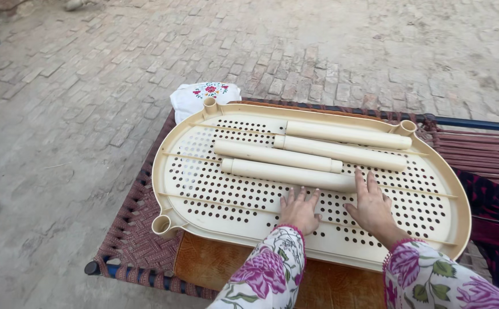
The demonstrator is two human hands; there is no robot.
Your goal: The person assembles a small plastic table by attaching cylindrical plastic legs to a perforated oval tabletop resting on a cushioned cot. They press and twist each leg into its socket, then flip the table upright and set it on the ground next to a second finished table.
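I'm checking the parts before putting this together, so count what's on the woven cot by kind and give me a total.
Cream tubes, lying on the tray: 4
Cream perforated oval tray: 1
White embroidered cloth at the cot's far edge: 1
Dark patterned cloth at the right: 1
Total: 7

The left hand lies flat on the tray; the right hand touches the nearest tube.

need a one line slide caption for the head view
Both hands, left and right, rest flat on a cream perforated oval plastic shelf beside four cream plastic tubes.
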